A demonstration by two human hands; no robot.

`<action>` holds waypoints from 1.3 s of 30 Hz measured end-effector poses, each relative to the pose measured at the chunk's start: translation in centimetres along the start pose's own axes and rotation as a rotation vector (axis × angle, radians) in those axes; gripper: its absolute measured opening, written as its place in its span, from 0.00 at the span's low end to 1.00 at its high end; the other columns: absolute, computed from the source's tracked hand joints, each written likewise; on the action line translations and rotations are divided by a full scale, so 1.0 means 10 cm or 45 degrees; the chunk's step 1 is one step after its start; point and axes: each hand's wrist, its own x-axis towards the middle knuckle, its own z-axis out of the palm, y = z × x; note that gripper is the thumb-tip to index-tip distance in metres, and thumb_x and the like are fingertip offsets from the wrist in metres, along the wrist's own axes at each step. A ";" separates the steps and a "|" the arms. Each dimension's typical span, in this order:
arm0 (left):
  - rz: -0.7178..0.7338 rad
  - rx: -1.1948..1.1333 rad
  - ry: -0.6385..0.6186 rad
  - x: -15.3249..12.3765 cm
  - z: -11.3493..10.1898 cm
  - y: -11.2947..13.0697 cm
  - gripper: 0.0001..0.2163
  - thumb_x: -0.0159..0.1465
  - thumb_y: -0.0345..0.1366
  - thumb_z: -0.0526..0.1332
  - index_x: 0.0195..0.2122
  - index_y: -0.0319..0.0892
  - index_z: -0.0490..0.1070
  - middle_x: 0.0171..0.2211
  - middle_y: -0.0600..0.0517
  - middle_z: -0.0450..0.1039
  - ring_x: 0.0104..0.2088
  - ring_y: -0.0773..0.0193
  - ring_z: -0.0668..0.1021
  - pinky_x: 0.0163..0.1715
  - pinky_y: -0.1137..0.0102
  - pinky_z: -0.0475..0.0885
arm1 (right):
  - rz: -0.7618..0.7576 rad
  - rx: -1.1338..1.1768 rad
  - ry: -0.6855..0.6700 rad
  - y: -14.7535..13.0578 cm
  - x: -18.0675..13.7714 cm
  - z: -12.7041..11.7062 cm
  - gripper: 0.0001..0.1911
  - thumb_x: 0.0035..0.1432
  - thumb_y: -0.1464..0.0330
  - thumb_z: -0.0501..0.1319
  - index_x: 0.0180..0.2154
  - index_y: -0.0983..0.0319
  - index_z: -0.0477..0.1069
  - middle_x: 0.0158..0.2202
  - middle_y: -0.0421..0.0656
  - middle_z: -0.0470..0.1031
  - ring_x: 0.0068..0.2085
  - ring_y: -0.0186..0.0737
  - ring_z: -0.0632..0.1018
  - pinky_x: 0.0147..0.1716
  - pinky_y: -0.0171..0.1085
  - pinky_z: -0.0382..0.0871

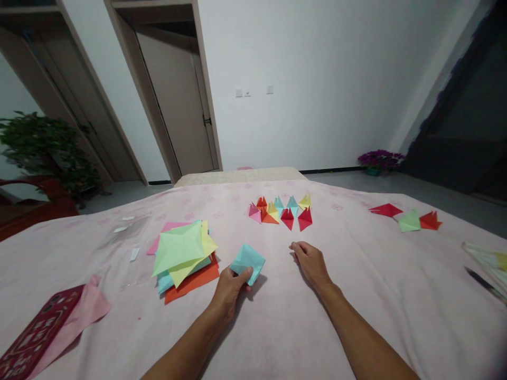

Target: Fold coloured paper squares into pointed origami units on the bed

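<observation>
Left hand (228,289): gripping a light blue folded paper (249,258), thumb above, fingers beneath, apparently to keep its layers flat. Position: above the middle of the pink-clothed table (273,338).

Right hand (312,264): fingers curled in, nothing visible between them; lowered beside the blue piece, presumably to stay within reach of it.

Paper stack (180,245): loose coloured sheets, fanned, towards the table's left edge; probably kept at the left hand for easy picking.

Folded figures (287,218): group in close rows towards the middle of the far edge, seemingly set clear of the working space.

Three further pieces (409,221): red, green, orange-red; towards the far right corner, apart from the group.
</observation>
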 end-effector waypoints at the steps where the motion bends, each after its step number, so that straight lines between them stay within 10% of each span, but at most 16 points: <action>1: 0.009 -0.014 0.007 -0.01 -0.01 0.01 0.18 0.47 0.45 0.75 0.28 0.35 0.74 0.23 0.51 0.73 0.19 0.71 0.70 0.19 0.75 0.65 | -0.010 -0.039 0.006 0.00 0.01 0.00 0.23 0.56 0.50 0.56 0.31 0.63 0.77 0.21 0.40 0.72 0.24 0.38 0.72 0.27 0.36 0.62; 39: 0.155 -0.142 0.184 0.10 -0.02 -0.07 0.20 0.52 0.51 0.71 0.28 0.38 0.68 0.19 0.56 0.64 0.19 0.73 0.65 0.19 0.76 0.59 | -0.157 -0.709 0.091 -0.04 0.05 0.01 0.21 0.57 0.53 0.54 0.25 0.58 0.77 0.25 0.46 0.79 0.27 0.43 0.75 0.27 0.37 0.57</action>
